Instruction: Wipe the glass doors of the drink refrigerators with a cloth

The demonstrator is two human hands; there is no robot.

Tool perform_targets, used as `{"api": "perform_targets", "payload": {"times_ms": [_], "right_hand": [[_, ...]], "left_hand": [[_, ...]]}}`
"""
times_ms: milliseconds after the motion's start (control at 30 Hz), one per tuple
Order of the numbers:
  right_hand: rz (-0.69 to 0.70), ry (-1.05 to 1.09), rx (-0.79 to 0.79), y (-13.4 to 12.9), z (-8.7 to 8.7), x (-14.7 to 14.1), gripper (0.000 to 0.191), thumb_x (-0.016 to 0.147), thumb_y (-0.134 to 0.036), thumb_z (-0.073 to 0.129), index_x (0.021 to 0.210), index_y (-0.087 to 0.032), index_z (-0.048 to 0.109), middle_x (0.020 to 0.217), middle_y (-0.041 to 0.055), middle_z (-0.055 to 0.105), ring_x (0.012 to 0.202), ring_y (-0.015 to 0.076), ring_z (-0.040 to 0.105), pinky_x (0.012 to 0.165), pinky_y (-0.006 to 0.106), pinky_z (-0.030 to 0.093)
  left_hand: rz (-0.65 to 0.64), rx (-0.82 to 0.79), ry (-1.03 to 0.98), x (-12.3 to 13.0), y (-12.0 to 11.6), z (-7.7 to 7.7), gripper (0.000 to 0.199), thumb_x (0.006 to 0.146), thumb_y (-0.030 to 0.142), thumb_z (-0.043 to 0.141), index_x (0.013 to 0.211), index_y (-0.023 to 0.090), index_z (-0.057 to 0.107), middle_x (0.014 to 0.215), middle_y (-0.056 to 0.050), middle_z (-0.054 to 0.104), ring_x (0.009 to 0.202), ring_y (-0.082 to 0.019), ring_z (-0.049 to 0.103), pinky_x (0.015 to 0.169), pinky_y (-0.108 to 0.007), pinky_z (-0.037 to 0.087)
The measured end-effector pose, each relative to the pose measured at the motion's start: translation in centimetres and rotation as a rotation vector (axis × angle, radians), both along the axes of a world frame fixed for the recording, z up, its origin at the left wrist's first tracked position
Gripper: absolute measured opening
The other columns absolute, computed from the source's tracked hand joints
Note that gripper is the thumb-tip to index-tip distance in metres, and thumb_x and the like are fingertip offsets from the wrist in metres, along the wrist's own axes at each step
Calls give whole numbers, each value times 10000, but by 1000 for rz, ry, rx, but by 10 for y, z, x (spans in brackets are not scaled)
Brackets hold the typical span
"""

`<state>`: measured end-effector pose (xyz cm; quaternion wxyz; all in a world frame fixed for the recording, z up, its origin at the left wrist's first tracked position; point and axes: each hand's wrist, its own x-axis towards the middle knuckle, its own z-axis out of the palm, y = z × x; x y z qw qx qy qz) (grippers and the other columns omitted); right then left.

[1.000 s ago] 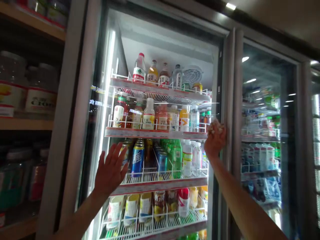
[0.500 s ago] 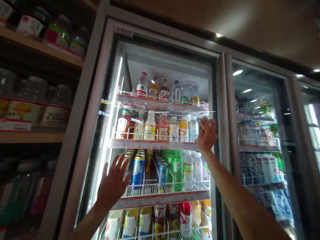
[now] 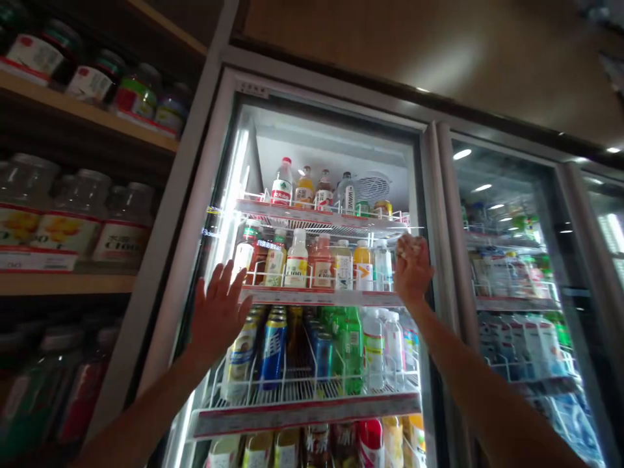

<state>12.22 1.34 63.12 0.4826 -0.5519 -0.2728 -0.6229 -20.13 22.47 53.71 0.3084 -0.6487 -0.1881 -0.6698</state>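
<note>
My left hand (image 3: 219,309) is raised with its fingers spread, at the left side of the glass door of a lit drinks cooler (image 3: 431,195). Nothing is in it. At the right side of the same glass, my right hand (image 3: 413,272) is closed round a crumpled, pale patterned cloth (image 3: 408,246), which bunches out above the fingers. Behind the glass stand rows of drinks, among them a blue can (image 3: 273,351), a green bottle (image 3: 351,354) and an orange juice bottle (image 3: 363,265).
On the left, wooden shelves (image 3: 88,283) hold jars and bottles. A second cooler door (image 3: 509,221) with stocked shelves stands to the right, and another lies beyond it. A brown panel (image 3: 370,52) runs above the doors.
The view has shifted, so the cooler sits lower in the picture. My left hand is higher against the shelves inside. My right hand still holds the cloth near the door's right edge.
</note>
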Motion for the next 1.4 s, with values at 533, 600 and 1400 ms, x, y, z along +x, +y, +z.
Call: {"api": "perform_targets", "payload": {"times_ms": [533,600,1400], "right_hand": [[13,47,-73,19,21,-39,407,848,-209,386,1234,-200,511,1474,124,258,1322,303,288,991,624,262],[23,11,-133,31,19,-57,419,863,-211,372,1267,-201,483,1482,125,236,1336,303,259,1004,601,265],[-40,-259,-306,16,-61,-38,373,852,-183,406,1180,-262,565,1464,52,306,1325,241,311,1045,499,257]], "left_hand": [[-27,3,-29,4,-1,8,579,891,344,391,1428,253,195,1479,-99,251,1362,-281,226,1090,-540,158],[-30,8,-27,3,-2,8,589,888,343,402,1429,263,184,1482,-94,246,1364,-281,220,1088,-542,162],[-24,-25,-19,1,-2,7,546,894,367,385,1407,222,271,1459,-119,299,1364,-270,228,1093,-512,155]]}}
